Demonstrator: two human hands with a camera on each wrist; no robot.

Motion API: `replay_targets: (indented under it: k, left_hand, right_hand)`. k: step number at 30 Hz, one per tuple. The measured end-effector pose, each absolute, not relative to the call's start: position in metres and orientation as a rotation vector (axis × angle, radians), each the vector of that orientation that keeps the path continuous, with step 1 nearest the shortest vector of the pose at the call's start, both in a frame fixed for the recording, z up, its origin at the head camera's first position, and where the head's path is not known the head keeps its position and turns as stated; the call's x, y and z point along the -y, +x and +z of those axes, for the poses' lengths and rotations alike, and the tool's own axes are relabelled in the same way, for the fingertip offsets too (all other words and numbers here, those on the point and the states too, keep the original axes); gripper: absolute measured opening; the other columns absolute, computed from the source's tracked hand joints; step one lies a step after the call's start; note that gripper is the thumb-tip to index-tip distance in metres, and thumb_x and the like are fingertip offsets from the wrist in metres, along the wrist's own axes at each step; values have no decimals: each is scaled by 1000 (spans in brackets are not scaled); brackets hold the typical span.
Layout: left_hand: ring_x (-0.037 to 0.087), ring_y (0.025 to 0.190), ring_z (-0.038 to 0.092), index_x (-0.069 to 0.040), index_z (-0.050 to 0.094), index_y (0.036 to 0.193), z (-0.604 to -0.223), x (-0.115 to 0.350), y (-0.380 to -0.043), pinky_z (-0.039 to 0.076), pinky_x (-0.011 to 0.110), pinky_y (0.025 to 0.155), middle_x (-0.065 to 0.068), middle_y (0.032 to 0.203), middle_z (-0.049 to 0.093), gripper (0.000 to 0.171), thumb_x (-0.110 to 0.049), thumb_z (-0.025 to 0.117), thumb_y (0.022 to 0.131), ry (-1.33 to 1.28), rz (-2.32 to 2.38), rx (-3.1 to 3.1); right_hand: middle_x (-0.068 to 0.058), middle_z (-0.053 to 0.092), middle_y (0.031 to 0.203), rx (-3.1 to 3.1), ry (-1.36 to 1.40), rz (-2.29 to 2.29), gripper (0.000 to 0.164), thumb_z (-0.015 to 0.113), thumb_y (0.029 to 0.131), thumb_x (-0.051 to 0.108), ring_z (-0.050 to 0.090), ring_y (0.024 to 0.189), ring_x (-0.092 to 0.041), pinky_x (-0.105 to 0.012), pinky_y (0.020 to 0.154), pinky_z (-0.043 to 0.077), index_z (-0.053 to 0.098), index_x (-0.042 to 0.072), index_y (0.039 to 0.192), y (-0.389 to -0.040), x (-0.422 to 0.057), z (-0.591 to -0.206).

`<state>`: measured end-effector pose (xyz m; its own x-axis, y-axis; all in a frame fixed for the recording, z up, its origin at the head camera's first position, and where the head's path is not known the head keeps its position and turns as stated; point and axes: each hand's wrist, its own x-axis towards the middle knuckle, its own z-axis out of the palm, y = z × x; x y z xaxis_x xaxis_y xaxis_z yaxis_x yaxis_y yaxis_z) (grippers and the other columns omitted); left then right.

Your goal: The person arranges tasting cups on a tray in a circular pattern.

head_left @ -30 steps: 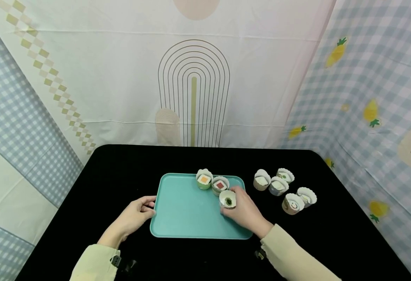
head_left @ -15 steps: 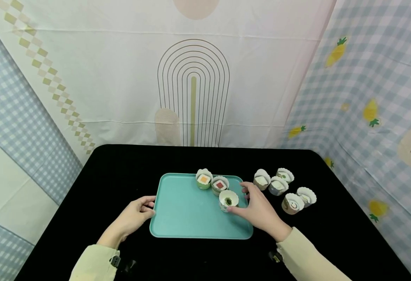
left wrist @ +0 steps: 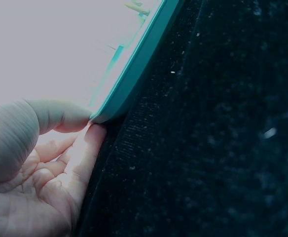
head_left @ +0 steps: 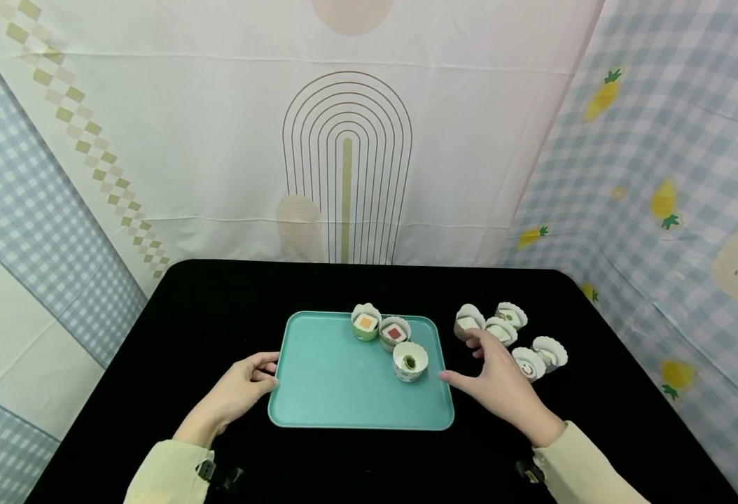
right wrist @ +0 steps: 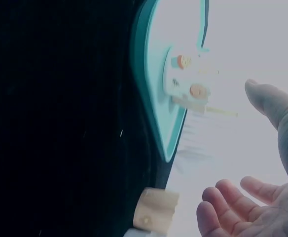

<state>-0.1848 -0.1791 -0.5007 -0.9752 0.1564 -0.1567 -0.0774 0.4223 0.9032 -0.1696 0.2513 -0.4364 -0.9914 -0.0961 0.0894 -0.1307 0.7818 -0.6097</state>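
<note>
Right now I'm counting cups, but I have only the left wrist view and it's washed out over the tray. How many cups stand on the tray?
Observer: Three: an orange-centred cup, a red-centred cup and a green-centred cup, all on the right half of the tray.
Operator: Is another one being carried over?
Observer: No, the right hand holds nothing.
Operator: Any cups off the tray?
Observer: Yes, five loose cups on the black table, right of the tray, a couple partly hidden by that hand in the head view.
</note>
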Motion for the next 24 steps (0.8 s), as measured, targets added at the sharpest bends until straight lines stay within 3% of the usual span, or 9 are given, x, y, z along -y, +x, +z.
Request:
replay_targets:
  k: [14,24]
  left_hand:
    - [20,92,57,-13,51,138,-499,178,-184,47,42,87,6,112,55,46,-8,60,94,79,1581,-2454]
    - [20,92,57,-12,51,138,-500,179,-184,47,42,86,7,112,55,46,-8,60,94,78,1576,-2460]
  right_hand:
    - [-21,50,124,2895,13,861,94,68,80,62,53,105,-36,-48,79,46,35,0,143,-153,-319,-439]
    - [-25,53,112,2814,-215,755,86,73,80,55,55,97,-37,-49,73,46,43,-10,127,-140,-350,-451]
